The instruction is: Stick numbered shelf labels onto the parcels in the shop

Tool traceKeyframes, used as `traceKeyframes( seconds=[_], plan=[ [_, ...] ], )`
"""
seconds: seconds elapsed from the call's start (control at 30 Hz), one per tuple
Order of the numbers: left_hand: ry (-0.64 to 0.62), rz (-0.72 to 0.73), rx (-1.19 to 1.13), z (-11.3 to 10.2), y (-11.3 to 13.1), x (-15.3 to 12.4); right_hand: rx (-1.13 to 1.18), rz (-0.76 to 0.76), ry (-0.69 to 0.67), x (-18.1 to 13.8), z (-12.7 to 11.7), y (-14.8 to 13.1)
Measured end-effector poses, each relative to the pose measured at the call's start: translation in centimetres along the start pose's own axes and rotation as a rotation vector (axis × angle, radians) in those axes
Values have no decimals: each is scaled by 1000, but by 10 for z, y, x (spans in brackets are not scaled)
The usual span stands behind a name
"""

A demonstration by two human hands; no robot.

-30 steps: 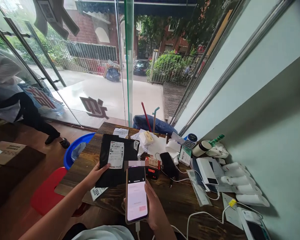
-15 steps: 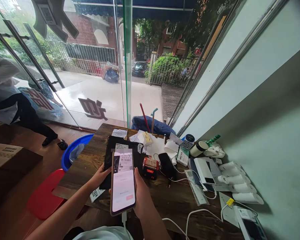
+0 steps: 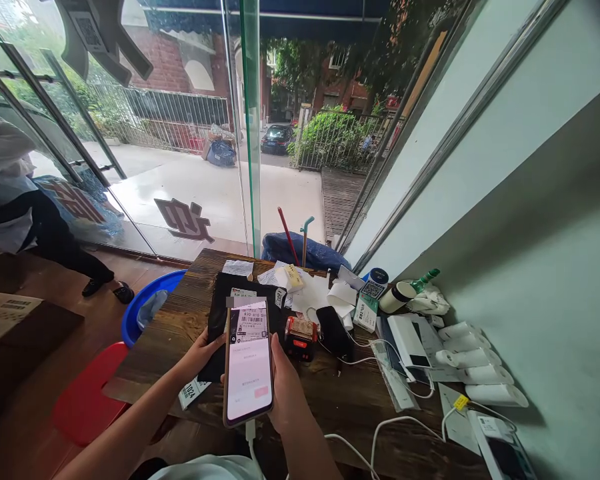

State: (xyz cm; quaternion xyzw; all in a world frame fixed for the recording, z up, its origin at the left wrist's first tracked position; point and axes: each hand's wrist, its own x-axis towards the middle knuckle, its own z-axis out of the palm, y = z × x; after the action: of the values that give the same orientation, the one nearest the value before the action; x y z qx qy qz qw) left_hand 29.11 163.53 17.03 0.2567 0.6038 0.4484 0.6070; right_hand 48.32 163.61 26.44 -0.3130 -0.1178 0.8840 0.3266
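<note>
Your right hand (image 3: 287,393) has its grip closed around a phone (image 3: 249,363), fingers wrapped along its right edge, holding it upright and tilted toward you above the near edge of the wooden surface (image 3: 345,400). A white cable (image 3: 253,447) hangs from the bottom of the phone. The screen shows a barcode label in its upper part, so the camera appears to be aimed at the black parcel (image 3: 240,313) lying flat behind it, near the left edge of the surface.

Your left hand (image 3: 200,353) reaches in from the left, its fingers pressing down on the near left corner of the parcel; the grip is a flat pinning hold rather than a full grasp. The parcel's white shipping label (image 3: 243,293) peeks out just above the top of the phone.

To scan well, hold the phone level over the label, keep the whole barcode inside the frame, and keep the parcel pinned flat so the label does not wrinkle or catch glare.

Both forearms rise from the lower left, elbows bent, wrists close together.

Just right of the parcel sits a small red label printer (image 3: 300,332), then a dark device (image 3: 334,330), loose papers and white paper rolls (image 3: 473,360) toward the right edge.
</note>
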Motion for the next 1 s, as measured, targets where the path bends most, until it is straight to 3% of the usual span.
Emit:
traceKeyframes(
  seconds=[0.3,0.47,0.67,1.0],
  plan=[
    [-26,74,32,1,-2,3,8,-5,-6,0,-1,-2],
    [140,414,273,15,28,-5,35,-88,-42,12,-14,14],
    [239,283,328,36,66,-27,-13,-134,84,28,-36,33],
    [265,294,344,48,75,-38,-87,-168,163,10,-29,27]
  ],
)
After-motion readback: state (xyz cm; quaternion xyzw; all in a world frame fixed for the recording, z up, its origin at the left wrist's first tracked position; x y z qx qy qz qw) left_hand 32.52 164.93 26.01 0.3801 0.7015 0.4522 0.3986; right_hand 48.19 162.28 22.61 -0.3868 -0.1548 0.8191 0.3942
